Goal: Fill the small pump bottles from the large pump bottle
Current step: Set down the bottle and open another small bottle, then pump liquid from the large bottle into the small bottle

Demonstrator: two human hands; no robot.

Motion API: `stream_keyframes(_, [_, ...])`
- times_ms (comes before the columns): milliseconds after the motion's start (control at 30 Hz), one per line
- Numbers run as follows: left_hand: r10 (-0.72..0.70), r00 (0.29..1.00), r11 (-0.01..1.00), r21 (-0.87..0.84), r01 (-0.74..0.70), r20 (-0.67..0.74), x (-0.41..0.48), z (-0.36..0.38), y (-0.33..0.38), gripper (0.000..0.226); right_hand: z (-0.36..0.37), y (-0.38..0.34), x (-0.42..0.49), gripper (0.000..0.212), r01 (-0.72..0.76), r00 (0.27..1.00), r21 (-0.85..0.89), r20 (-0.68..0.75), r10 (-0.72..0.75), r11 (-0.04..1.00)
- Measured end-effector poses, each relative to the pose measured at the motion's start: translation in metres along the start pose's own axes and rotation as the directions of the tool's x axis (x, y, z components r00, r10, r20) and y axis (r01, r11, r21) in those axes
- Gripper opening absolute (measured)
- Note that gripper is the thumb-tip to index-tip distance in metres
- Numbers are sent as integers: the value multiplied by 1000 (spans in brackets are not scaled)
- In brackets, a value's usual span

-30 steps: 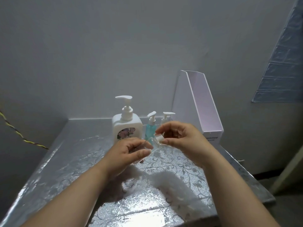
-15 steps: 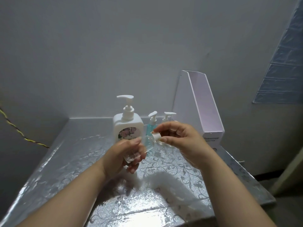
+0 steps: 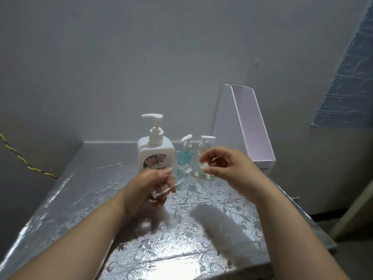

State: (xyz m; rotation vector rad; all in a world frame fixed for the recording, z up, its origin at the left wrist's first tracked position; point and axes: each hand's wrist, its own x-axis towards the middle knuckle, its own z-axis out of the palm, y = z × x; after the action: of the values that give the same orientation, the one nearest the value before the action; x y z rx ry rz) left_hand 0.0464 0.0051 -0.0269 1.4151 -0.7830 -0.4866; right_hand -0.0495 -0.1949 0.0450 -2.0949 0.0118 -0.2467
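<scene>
My left hand (image 3: 150, 185) grips a small clear bottle (image 3: 177, 176), tilted, its threaded neck bare and pointing up to the right. My right hand (image 3: 228, 168) pinches that bottle's white pump top (image 3: 204, 166), held apart from the neck. Behind them the large white pump bottle (image 3: 155, 152) with a flower label stands upright. To its right stand a small bottle of blue liquid (image 3: 184, 156) and a small clear bottle (image 3: 201, 152), both with pumps on; my right hand partly hides the clear one.
The bottles stand on a silver table (image 3: 181, 229) with a floral pattern, set against a grey wall. A white file holder (image 3: 246, 126) stands at the back right. A yellow and black cable (image 3: 22, 160) hangs at the left.
The pump top has come off the small clear bottle. My right hand has drawn it away to the right, and my left hand has tilted the bottle and lowered it a little.
</scene>
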Motion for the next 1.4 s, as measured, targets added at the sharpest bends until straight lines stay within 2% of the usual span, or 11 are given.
stream_keyframes(100, [105,994,994,19,-105,-24,0,0,1,61,10,11,6,16,-1,1000,-450,23,12,893])
stream_keyframes(233, [293,947,952,136,-275,-135,-5,-2,9,64,39,33,14,25,44,994,-664,104,34,746])
stream_keyframes(333, [448,872,879,275,-391,-194,-9,-2,18,48,42,32,18,36,-2,991,-630,103,87,776])
stream_keyframes(433, [550,758,823,382,-420,-352,-9,-10,23,31,39,12,30,36,9,999,-575,33,12,818])
stream_keyframes(533, [593,620,796,492,-353,-515,-4,-30,20,28,42,-19,50,26,38,991,-500,-89,-95,865])
stream_keyframes(667, [562,546,807,556,-199,-621,1,-45,11,40,45,-53,84,27,60,938,-465,-277,-209,883])
stream_keyframes(767, [537,556,812,568,-137,-635,4,-46,9,39,44,-77,107,29,88,910,-452,-326,-256,888])
stream_keyframes(900, [492,615,846,506,-169,-617,6,-49,10,47,49,-105,141,26,97,935,-472,-258,-243,876])
stream_keyframes(1167, [510,621,837,509,-200,-595,9,-52,7,51,75,-124,161,34,30,999,-712,3,-40,702])
stream_keyframes(1333, [523,600,831,520,-198,-606,8,-52,8,53,84,-121,164,36,-33,989,-714,75,124,699])
stream_keyframes(1400, [539,572,824,528,-206,-618,8,-52,9,51,85,-122,162,35,-43,987,-697,82,139,715])
